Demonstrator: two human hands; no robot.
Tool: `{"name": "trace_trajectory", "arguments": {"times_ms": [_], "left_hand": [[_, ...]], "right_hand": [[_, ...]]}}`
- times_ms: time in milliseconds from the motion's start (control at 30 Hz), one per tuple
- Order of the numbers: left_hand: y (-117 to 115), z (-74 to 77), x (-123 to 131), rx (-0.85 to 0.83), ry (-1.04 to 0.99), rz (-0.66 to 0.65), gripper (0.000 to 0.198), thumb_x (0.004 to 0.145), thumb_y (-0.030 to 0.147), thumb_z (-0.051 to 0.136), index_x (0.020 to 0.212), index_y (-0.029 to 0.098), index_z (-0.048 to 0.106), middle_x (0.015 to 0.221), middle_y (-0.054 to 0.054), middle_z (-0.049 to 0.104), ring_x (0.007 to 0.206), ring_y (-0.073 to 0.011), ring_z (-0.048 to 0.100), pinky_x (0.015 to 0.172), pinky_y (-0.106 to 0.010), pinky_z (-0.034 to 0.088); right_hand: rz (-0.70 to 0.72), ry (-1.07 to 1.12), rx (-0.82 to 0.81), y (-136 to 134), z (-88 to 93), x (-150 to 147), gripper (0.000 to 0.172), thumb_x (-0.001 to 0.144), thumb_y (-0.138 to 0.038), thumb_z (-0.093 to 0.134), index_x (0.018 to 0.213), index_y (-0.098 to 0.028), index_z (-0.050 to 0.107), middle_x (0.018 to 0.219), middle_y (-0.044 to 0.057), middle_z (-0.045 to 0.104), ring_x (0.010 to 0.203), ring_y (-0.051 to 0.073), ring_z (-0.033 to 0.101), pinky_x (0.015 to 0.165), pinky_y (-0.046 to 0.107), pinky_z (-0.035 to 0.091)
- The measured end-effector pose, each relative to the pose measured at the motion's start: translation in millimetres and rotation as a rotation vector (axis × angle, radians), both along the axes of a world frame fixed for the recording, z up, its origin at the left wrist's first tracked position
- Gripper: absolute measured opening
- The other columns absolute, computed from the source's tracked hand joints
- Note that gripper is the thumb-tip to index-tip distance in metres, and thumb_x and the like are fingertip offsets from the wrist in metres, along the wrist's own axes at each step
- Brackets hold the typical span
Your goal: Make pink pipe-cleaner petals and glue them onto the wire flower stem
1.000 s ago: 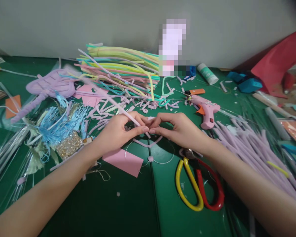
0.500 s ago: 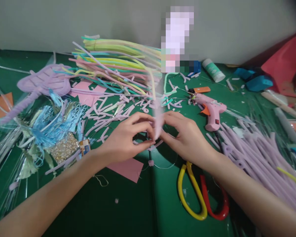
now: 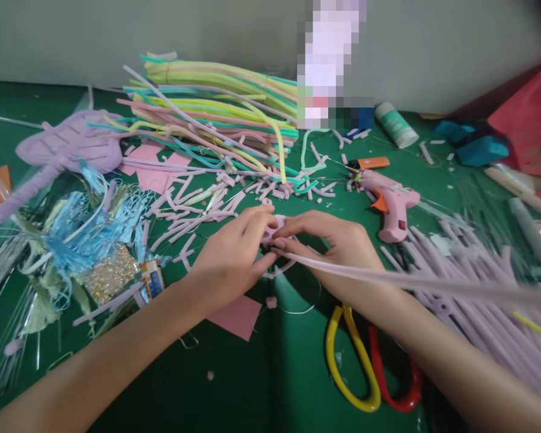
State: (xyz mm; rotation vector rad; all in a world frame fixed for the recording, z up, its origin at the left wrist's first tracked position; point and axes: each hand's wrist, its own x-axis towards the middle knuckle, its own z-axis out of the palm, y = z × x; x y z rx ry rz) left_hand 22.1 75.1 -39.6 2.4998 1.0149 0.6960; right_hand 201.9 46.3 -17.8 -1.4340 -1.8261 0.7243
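Note:
My left hand and my right hand meet at the middle of the table, fingertips pinched together. Between them is a small lilac piece of fuzzy pipe cleaner, mostly covered by my fingers. A long lilac pipe cleaner runs from the pinch across my right wrist to the right edge. My right thumb and fingers close on it near its inner end. Below the hands, a thin wire loop with a small lilac tuft shows beside a pink card.
Scissors with yellow and red handles lie below my right hand. A pink glue gun rests to the right, near bundled lilac pipe cleaners. Left are blue tassels, a bead bag and a lilac wing-like shape. Colourful pipe cleaners lie behind.
The long lilac pipe cleaner, which stood upright and blurred between my hands, now swings down to the right over my right wrist. My fingertips have come closer together.

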Motion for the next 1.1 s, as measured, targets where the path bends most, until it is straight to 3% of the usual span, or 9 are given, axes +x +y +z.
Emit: {"name": "trace_trajectory", "arguments": {"times_ms": [133, 267, 433, 567, 700, 867, 1000, 1100], "left_hand": [[-1.1, 1.1, -0.3, 0.021, 0.019, 0.003, 0.021, 0.088, 0.016, 0.056, 0.108, 0.017, 0.050, 0.130, -0.017, 0.060, 0.121, -0.0265, 0.060, 0.087, -0.035, 0.054], [-3.7, 4.4, 1.5, -0.020, -0.014, 0.043, 0.023, 0.088, 0.018, 0.054, 0.111, 0.020, 0.052, 0.132, -0.013, 0.061, 0.121, -0.0227, 0.060, 0.088, -0.031, 0.053], [-1.4, 11.0, 1.9, -0.137, -0.084, 0.067, 0.011, 0.089, 0.018, 0.053, 0.095, 0.022, 0.061, 0.128, -0.008, 0.065, 0.118, -0.0223, 0.062, 0.097, -0.034, 0.049], [7.4, 19.6, -7.3, -0.351, -0.110, 0.046, 0.006, 0.087, 0.027, 0.060, 0.083, 0.023, 0.061, 0.116, -0.004, 0.072, 0.115, -0.0251, 0.064, 0.098, -0.039, 0.049], [15.5, 24.0, -20.1, -0.526, -0.103, 0.019, 0.008, 0.084, 0.026, 0.063, 0.078, 0.022, 0.060, 0.121, -0.005, 0.071, 0.120, -0.0260, 0.061, 0.098, -0.041, 0.049], [20.1, 20.8, -27.7, -0.541, -0.123, 0.008, 0.010, 0.083, 0.026, 0.064, 0.076, 0.022, 0.061, 0.120, -0.006, 0.072, 0.118, -0.0258, 0.063, 0.097, -0.041, 0.051], [23.1, 18.4, -31.1, -0.533, -0.144, -0.035, 0.014, 0.081, 0.026, 0.067, 0.069, 0.022, 0.061, 0.116, -0.005, 0.073, 0.116, -0.0251, 0.064, 0.097, -0.039, 0.052], [24.5, 17.2, -34.9, -0.529, -0.148, -0.057, 0.016, 0.079, 0.027, 0.070, 0.065, 0.022, 0.062, 0.116, -0.005, 0.073, 0.115, -0.0258, 0.065, 0.099, -0.041, 0.051]], "right_hand": [[0.048, -0.063, 0.010, -0.4, 2.6, 3.0, 0.006, 0.087, -0.020, 0.064, 0.086, -0.021, 0.070, 0.093, 0.002, 0.075, 0.087, 0.018, 0.070, 0.076, 0.027, 0.051], [0.060, -0.131, -0.008, -0.1, 3.8, 5.5, 0.006, 0.087, -0.019, 0.061, 0.085, -0.021, 0.066, 0.090, 0.002, 0.075, 0.082, 0.019, 0.070, 0.072, 0.028, 0.050], [0.130, -0.170, -0.009, 1.2, 5.9, 8.4, 0.007, 0.084, -0.015, 0.057, 0.086, -0.020, 0.062, 0.091, 0.005, 0.073, 0.082, 0.020, 0.068, 0.072, 0.030, 0.049], [0.219, -0.210, 0.031, 3.0, 5.9, 14.7, 0.006, 0.083, -0.014, 0.057, 0.083, -0.019, 0.060, 0.094, 0.007, 0.070, 0.089, 0.021, 0.068, 0.080, 0.031, 0.050], [0.296, -0.224, 0.025, 4.0, 3.9, 22.1, 0.009, 0.081, -0.012, 0.059, 0.077, -0.020, 0.060, 0.104, 0.009, 0.067, 0.096, 0.020, 0.067, 0.086, 0.032, 0.051], [0.332, -0.224, 0.030, 4.4, 0.9, 26.7, 0.009, 0.082, -0.013, 0.058, 0.078, -0.020, 0.060, 0.114, 0.011, 0.063, 0.106, 0.023, 0.065, 0.089, 0.035, 0.053], [0.338, -0.257, 0.089, 5.3, 1.7, 30.1, 0.009, 0.086, -0.015, 0.058, 0.080, -0.020, 0.063, 0.126, 0.013, 0.057, 0.130, 0.028, 0.051, 0.103, 0.042, 0.048], [0.330, -0.271, 0.101, 5.7, 4.9, 33.0, 0.009, 0.086, -0.017, 0.060, 0.081, -0.021, 0.065, 0.129, 0.012, 0.055, 0.132, 0.029, 0.048, 0.109, 0.046, 0.044]]}}
